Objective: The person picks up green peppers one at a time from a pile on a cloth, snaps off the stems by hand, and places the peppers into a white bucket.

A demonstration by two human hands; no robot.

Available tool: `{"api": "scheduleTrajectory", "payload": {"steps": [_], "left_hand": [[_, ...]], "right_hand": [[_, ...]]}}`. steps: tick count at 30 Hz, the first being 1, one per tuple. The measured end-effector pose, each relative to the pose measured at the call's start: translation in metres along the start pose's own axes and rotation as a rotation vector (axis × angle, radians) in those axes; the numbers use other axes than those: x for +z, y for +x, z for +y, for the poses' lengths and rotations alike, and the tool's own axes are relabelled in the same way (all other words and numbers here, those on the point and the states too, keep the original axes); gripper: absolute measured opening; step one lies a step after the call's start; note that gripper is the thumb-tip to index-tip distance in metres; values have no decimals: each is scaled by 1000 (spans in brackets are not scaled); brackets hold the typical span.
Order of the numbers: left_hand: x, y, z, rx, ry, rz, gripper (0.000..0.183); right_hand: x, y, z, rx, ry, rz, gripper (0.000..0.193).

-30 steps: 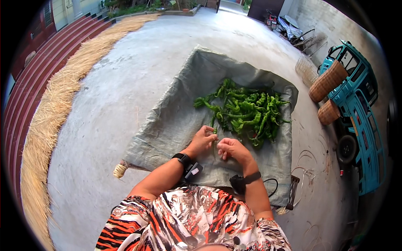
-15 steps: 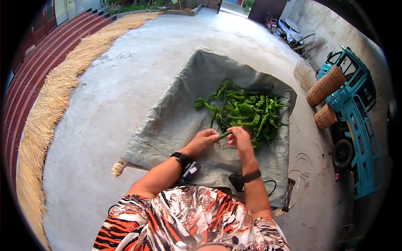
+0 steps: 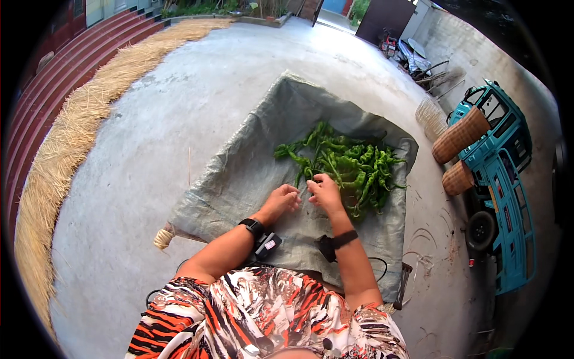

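A heap of long, twisted green peppers [image 3: 353,161] lies on a grey-green woven plastic sheet [image 3: 239,179], which is draped over a low stand with raised edges. My left hand [image 3: 282,203] is over the sheet just below the heap's left end, its fingers bent and apart. A short gap away, my right hand [image 3: 324,192] points its fingers left and slightly spread, close to the heap's lower edge. No pepper shows in either hand. Part of the heap is hidden behind my right hand. A dark band with a small device circles each wrist.
Straw [image 3: 84,113] lies in a long strip beside red steps [image 3: 54,102] on the left. To the right stand a turquoise three-wheeled truck [image 3: 508,197] and wicker baskets [image 3: 460,134]. A rope-wrapped pole end [image 3: 162,238] juts out at the sheet's left corner.
The green pepper held between both hands is no longer seen there. My right hand has moved left and slightly up; the left hand has shifted slightly left and down, its fingers loosened.
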State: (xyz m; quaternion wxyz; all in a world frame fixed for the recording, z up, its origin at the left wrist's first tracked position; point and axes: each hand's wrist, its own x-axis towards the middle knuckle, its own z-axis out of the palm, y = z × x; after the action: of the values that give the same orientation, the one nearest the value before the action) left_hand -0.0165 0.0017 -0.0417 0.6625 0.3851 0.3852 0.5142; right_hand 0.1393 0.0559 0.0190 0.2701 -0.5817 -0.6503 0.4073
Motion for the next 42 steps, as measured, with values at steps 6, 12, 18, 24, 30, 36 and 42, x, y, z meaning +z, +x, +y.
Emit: {"api": "scheduleTrajectory", "payload": {"steps": [6, 12, 18, 24, 30, 36, 42], "left_hand": [[-4, 2, -5, -48, -91, 22, 26], [1, -5, 8, -73, -292, 70, 38], [-5, 3, 3, -24, -182, -66, 30], [9, -7, 9, 24, -224, 134, 26], [-6, 3, -7, 491, 465, 371, 22], [4, -8, 5, 560, 1052, 330, 30], [7, -18, 14, 485, 1272, 101, 25]], "right_hand": [[25, 9, -3, -15, -103, 62, 23], [25, -34, 2, -293, -160, 122, 18], [10, -80, -20, -547, -436, -26, 17], [2, -75, -8, -283, 94, 85, 21], [-17, -69, -21, -277, 540, 115, 23], [-47, -51, -30, -274, 941, 291, 28], [-31, -45, 5, 83, 963, 56, 38]]}}
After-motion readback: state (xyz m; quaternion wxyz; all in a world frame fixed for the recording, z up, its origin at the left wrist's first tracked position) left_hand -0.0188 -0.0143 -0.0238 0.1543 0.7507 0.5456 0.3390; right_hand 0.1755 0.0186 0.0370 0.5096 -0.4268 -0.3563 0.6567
